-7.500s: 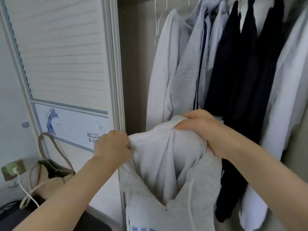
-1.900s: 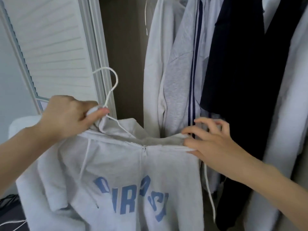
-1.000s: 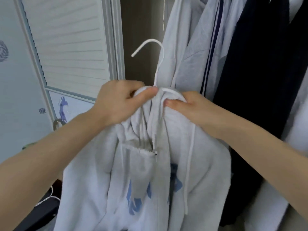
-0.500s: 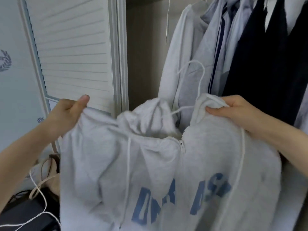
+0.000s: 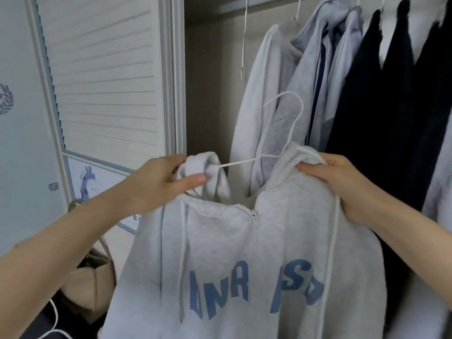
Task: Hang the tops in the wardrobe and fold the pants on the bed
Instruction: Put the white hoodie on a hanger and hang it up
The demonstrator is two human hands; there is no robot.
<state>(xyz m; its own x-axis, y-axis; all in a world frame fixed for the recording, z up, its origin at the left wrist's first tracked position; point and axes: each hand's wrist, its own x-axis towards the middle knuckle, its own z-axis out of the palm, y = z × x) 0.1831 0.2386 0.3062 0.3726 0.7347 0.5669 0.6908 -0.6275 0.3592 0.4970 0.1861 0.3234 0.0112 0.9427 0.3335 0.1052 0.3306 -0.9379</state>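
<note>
Hoodie (image 5: 244,253) upright, hanger (image 5: 291,123) hook leftward, seemingly.

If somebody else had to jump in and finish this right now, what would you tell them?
Left hand grips the bunched left shoulder of the grey zip hoodie. Right hand grips its right shoulder.
The white wire hanger is threaded into the hoodie, its hook sticking up free in front of the open wardrobe, not on the rail.
Done: hanger is in the hoodie. Other tops already hang inside.
Left: settle the left shoulder on the hanger, then lift the hook onto the rail, perhaps in the gap left of the hanging tops. No pants or bed are in view, so the folding cannot be judged.
</note>
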